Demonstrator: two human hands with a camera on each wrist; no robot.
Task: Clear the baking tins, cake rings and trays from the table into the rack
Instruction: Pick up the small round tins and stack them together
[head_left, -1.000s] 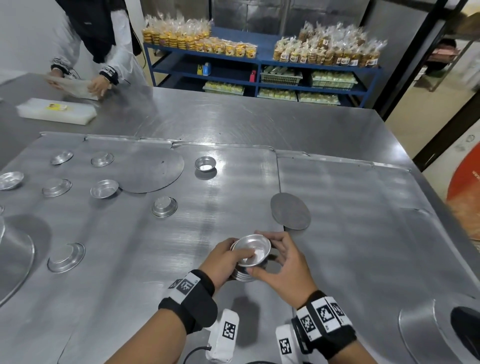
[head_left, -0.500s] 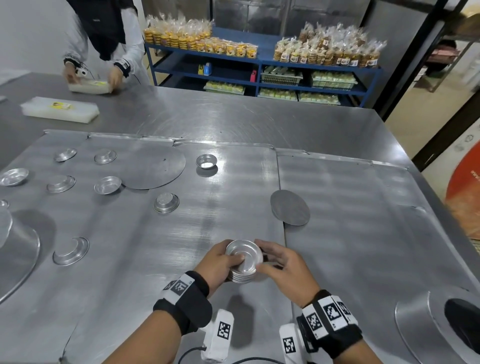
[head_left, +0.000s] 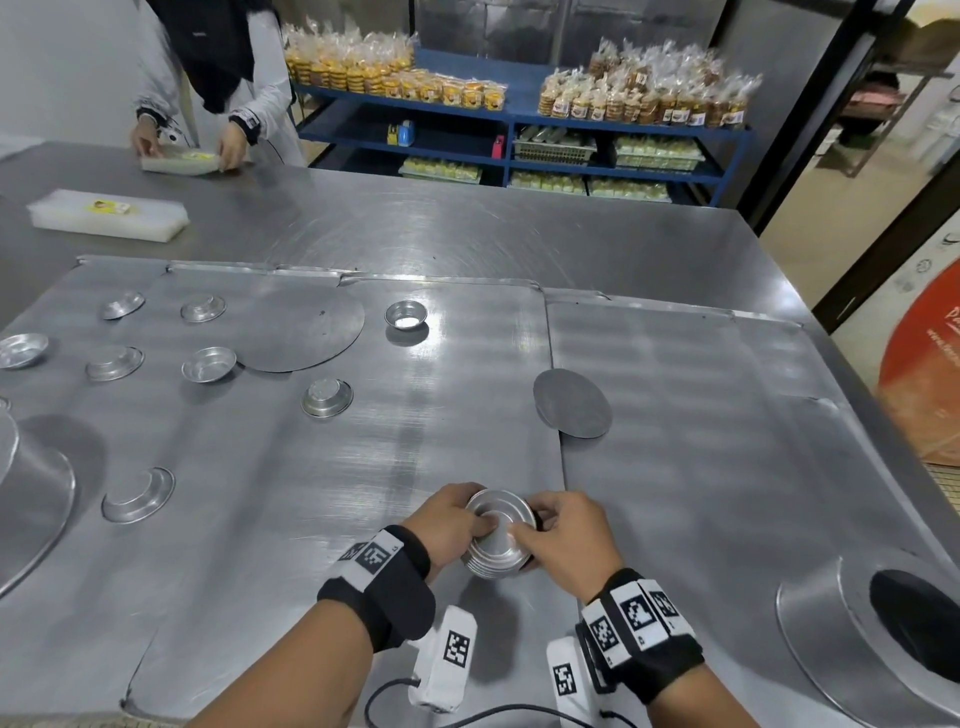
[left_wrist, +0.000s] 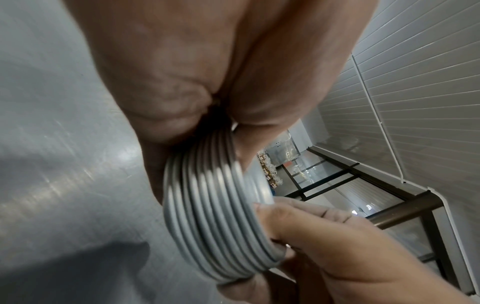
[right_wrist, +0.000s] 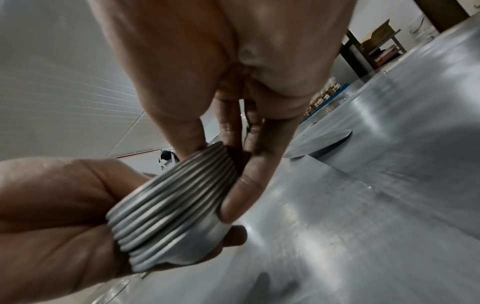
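Observation:
A nested stack of small round tins (head_left: 497, 540) is held just above the steel table, near its front edge. My left hand (head_left: 457, 525) grips the stack from the left, thumb on the top tin. My right hand (head_left: 563, 535) grips it from the right, fingers round the rims. The left wrist view shows the ribbed rims of the tin stack (left_wrist: 221, 216) up close; the right wrist view shows the same tin stack (right_wrist: 171, 199) tilted between both hands. Several loose small tins lie at the left, such as one tin (head_left: 327, 397) and another tin (head_left: 406, 315).
Two flat round discs (head_left: 306, 332) (head_left: 571, 409) lie on the table. A large cake ring (head_left: 31, 499) stands at the left edge, a large round pan (head_left: 852, 623) at the right front. Another person (head_left: 208, 78) handles plastic boxes at the far left. Blue shelves (head_left: 519, 124) stand behind.
The top tin, tilted a second ago, has been pressed flat onto the stack. Both hands have drawn the stack slightly nearer. The other person has shifted right.

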